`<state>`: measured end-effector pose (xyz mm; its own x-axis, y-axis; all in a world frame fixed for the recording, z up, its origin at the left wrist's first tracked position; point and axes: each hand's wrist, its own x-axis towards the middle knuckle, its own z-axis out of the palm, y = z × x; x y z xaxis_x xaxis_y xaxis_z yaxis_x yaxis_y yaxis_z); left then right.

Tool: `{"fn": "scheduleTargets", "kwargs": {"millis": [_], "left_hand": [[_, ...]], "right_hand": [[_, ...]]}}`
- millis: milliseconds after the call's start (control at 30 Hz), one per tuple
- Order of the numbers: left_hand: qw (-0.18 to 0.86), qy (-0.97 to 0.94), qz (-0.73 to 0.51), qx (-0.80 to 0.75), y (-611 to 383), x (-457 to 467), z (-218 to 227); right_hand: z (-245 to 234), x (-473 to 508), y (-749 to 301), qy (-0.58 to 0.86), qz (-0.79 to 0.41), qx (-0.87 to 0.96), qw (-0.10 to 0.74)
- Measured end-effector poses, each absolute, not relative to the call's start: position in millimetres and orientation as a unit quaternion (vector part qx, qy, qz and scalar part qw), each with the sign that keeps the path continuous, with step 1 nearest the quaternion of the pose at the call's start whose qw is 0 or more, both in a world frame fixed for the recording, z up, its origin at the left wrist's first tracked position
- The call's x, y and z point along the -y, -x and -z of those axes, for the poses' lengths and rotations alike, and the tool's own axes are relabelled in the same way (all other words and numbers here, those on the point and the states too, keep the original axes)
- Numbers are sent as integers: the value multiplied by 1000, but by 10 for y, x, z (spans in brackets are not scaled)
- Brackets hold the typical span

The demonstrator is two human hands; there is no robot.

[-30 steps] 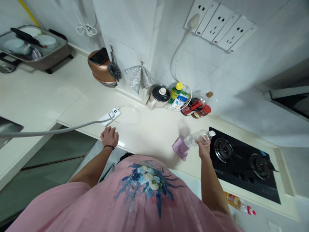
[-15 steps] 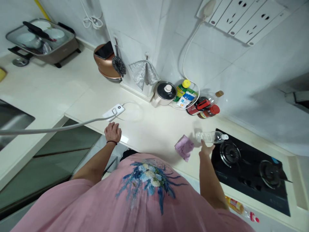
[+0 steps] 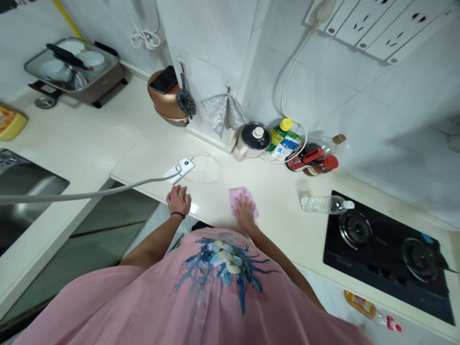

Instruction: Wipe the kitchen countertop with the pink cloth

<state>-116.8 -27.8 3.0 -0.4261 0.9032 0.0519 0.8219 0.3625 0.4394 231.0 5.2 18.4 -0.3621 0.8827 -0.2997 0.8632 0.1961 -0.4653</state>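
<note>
One right hand (image 3: 245, 211): fingers slightly spread, laid flat on pink cloth (image 3: 235, 193) | cloth: directly beneath those fingers, on table (image 3: 278, 206) | left hand (image 3: 178, 199): fingers open, loosely bent, at table edge | clear bottle (image 3: 322, 205): farther right, near stove (image 3: 386, 258).

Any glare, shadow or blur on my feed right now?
Head view: glare spot on the counter edge beside the left hand; soft shadow across the wall above the stove; right hand and pink cloth clear enough to make out.
</note>
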Motion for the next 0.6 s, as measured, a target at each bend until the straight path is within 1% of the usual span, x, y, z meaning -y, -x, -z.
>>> {"fn": "scheduleTargets", "kwargs": {"millis": [67, 100, 167, 233, 300, 400, 467, 533, 600], "left_hand": [[103, -528, -203, -818, 1173, 280, -26], [105, -530, -203, -817, 1174, 280, -25], [110, -531, -204, -815, 1176, 280, -25], [118, -529, -209, -814, 1176, 279, -25], [127, -525, -214, -814, 1173, 276, -25], [143, -521, -217, -813, 1170, 271, -25], [151, -517, -220, -813, 1169, 270, -23], [156, -515, -224, -812, 1170, 270, -17], [156, -516, -229, -811, 1172, 271, -6]], "right_hand": [[-208, -55, -1964, 484, -285, 827, -30], [-215, -43, -1854, 455, -281, 844, -41], [-221, 1, -1796, 435, -277, 856, -33], [-219, 76, -1950, 477, -273, 835, -6], [-223, 194, -2257, 573, -256, 778, 23], [-280, 445, -2830, 737, -217, 637, 61], [-374, 623, -3188, 823, -196, 526, 89], [-505, 767, -3468, 847, -218, 469, 119], [-639, 845, -3622, 796, -315, 499, 134]]}}
